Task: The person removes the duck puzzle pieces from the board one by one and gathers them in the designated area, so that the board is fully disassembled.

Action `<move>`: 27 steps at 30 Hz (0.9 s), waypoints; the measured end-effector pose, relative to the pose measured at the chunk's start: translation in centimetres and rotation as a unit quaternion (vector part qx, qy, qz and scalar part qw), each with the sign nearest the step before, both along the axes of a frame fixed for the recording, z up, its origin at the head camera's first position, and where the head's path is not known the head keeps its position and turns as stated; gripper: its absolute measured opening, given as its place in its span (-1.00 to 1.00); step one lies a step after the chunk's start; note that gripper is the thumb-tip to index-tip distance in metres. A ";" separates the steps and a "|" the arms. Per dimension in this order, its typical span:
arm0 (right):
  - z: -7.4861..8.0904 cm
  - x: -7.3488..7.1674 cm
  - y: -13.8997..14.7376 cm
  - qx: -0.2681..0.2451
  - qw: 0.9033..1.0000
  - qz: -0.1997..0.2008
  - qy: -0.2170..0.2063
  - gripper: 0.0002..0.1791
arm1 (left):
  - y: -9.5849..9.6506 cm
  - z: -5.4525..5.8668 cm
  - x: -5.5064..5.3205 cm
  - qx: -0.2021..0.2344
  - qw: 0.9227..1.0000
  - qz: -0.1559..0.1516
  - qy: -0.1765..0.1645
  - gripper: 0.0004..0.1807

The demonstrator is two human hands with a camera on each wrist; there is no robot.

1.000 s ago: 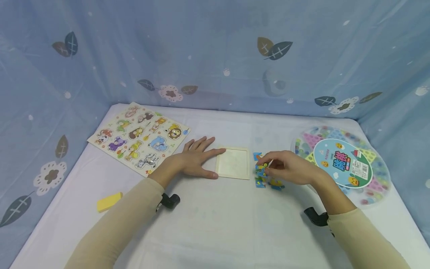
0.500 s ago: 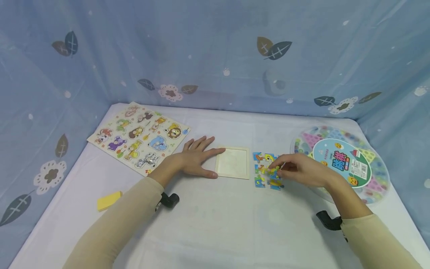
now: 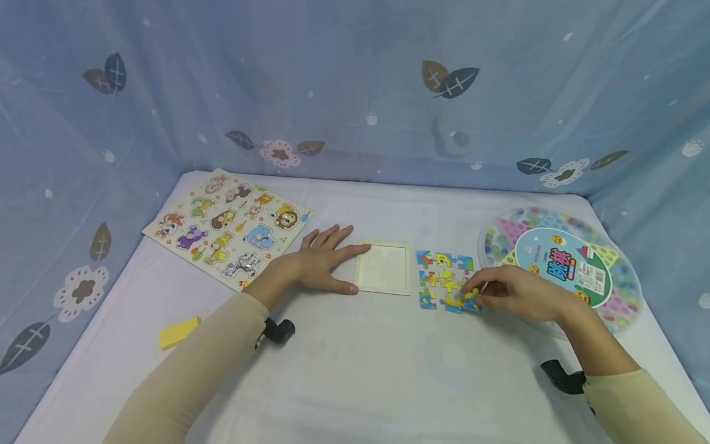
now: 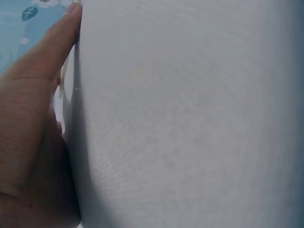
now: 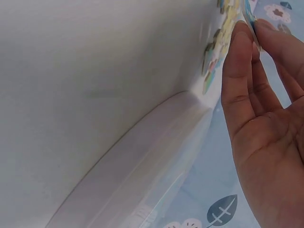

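My left hand (image 3: 322, 265) lies spread on the table, thumb and index fingertip right at the left edge of a small square wooden puzzle tray (image 3: 359, 268). In the left wrist view, the left thumb (image 4: 52, 50) stretches along the white cloth. Just right of the tray, several blue and yellow jigsaw pieces (image 3: 447, 283) are laid out in loose rows. At their near right corner my right hand (image 3: 516, 295) pinches one jigsaw piece (image 3: 471, 302) between thumb and fingers. The right wrist view shows that piece (image 5: 248, 19) edge-on, tilted between the fingertips.
A wooden animal puzzle board (image 3: 230, 228) lies at the back left, partly behind the left hand. Nearer on that side is a yellow block (image 3: 179, 333). A round clear box of coloured pieces (image 3: 560, 271) sits at the right, beneath the right hand's far side. Patterned blue curtain (image 3: 355, 92) borders the table.
The right hand has moved right and a little nearer, from the left column of pieces to the near right corner. More pieces show, spread into rows. The left hand has stayed put.
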State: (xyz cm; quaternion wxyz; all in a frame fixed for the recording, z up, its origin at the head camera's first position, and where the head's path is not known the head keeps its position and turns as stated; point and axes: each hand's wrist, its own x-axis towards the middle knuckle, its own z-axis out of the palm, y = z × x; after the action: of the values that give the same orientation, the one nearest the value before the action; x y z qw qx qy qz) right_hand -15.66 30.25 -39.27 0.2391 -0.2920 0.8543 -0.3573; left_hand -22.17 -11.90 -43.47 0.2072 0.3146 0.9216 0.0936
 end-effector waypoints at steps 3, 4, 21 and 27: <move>-0.1 0.2 0.2 0.005 1.000 0.001 -0.001 -0.76 | 0.0 0.1 0.0 0.005 1.000 0.000 -0.005 0.05; -0.1 0.2 0.2 0.006 1.000 0.001 -0.001 -0.76 | 0.1 0.1 0.1 0.007 1.000 0.000 -0.006 0.05; -0.8 0.5 0.3 0.017 0.996 0.023 0.080 -0.73 | -0.1 -0.2 0.0 0.018 1.000 -0.004 0.002 0.06; -0.8 0.3 -0.1 0.027 0.991 0.035 0.127 -0.70 | -0.1 -0.2 0.0 0.024 1.000 -0.002 0.000 0.05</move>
State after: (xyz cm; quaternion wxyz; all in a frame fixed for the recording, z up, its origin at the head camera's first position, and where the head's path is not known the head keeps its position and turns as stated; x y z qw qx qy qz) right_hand -15.32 30.17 -40.05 0.1487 -0.3580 0.8763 -0.2861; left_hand -22.14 -12.00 -43.68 0.2001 0.3214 0.9183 0.1155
